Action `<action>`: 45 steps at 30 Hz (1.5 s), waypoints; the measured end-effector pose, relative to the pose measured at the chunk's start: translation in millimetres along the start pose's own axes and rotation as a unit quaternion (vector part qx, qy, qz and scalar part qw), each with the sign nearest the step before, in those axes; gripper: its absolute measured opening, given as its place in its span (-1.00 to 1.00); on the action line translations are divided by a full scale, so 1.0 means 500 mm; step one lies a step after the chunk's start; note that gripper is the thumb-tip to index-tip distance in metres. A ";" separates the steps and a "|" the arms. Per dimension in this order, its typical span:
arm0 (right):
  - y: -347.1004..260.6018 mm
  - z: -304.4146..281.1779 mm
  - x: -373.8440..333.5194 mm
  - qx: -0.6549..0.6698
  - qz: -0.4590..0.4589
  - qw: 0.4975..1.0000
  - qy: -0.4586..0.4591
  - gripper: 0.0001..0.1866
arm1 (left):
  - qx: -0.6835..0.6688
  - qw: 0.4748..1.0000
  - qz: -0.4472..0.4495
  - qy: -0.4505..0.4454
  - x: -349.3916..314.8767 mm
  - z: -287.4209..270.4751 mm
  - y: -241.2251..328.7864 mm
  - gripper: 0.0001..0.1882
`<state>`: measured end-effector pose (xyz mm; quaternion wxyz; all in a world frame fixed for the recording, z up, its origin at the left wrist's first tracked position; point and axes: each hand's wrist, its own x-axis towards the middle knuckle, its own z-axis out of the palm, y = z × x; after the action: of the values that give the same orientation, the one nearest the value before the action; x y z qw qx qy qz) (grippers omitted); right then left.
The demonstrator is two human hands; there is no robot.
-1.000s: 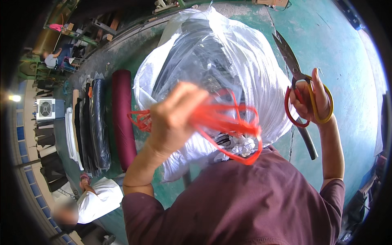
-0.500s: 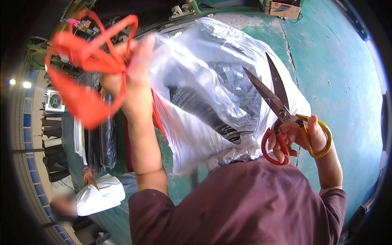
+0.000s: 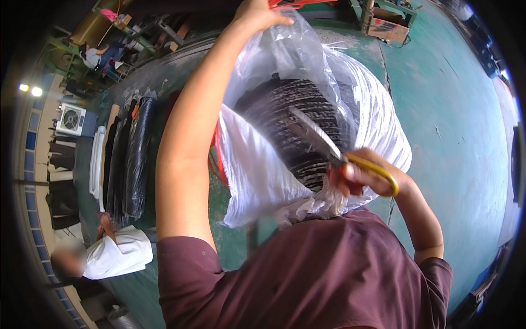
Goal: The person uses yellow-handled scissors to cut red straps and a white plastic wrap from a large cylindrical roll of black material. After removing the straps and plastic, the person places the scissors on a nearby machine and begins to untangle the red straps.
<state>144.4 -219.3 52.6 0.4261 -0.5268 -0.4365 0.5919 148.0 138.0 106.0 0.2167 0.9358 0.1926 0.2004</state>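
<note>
A large bundle stands in front of me, wrapped in a white woven sack [image 3: 263,170] and clear plastic film [image 3: 285,46]. Through an opening in the wrapping, dark layered material [image 3: 290,104] with pale streaks shows. My left hand [image 3: 260,15], raised at the far side, is closed on red plastic strap [image 3: 307,3], partly cut off by the top edge; film hangs just below the hand. In my right hand [image 3: 364,172] are scissors [image 3: 320,131] with yellow and red handles, blades pointing across the dark layers. Motion blurs the blades, and whether they touch is unclear.
Wrapped rolls [image 3: 137,159] in black, white and tan stand to the left, near a person in a white shirt [image 3: 120,252]. Another person [image 3: 96,56] sits farther back. A cardboard box [image 3: 386,27] is on a rack at the far right. Green floor [image 3: 455,137] spans the right.
My left hand has swung up and to the right with the red strap, and the film is lifted away from the dark layers. The scissors have moved left and down over them, their blades closer together.
</note>
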 end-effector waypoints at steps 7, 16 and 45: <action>0.113 -0.090 -0.053 0.216 0.177 0.903 0.327 -0.40 | 0.236 0.960 0.080 0.124 -0.105 -0.054 0.051 -0.50; 0.230 -0.245 -0.067 0.045 0.135 0.835 0.532 -0.51 | 0.086 0.985 0.118 -0.089 -0.383 -0.025 0.058 -0.76; 0.613 -0.109 -0.090 -0.063 0.005 0.853 0.519 -0.79 | -0.113 0.900 -0.381 0.177 -0.844 0.112 -0.096 -0.83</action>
<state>188.7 -337.1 -235.5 0.5537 -0.7852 -0.1857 0.2060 -196.1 -29.1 -86.6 0.3436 0.7090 0.5459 0.2851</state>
